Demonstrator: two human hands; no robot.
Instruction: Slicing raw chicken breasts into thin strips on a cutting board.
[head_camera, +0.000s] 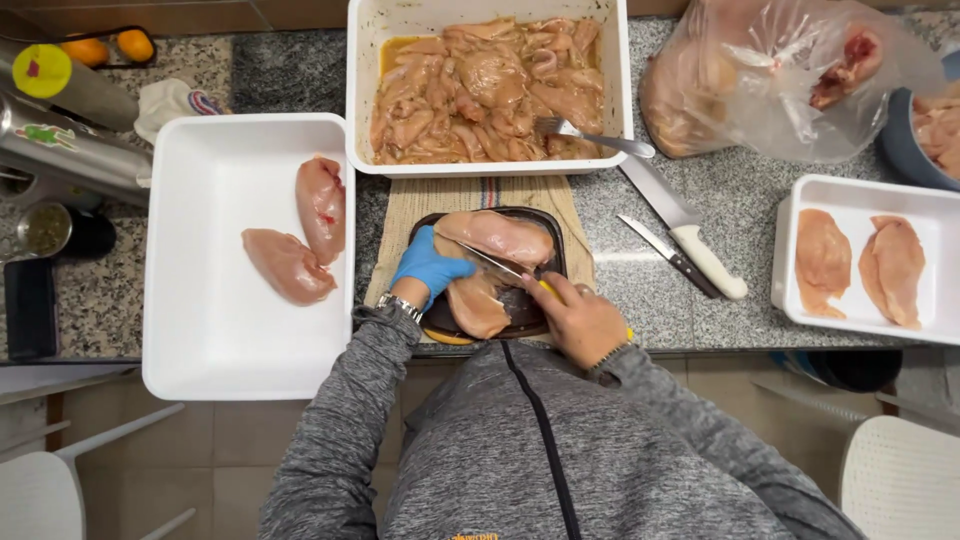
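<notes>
place: kitchen | signs: granite counter (700, 330), raw chicken trays (200, 330), knives (685, 232)

Blue glove (428, 264), pink chicken breast (497, 237), dark board (545, 290), white trays (215, 330).
</notes>
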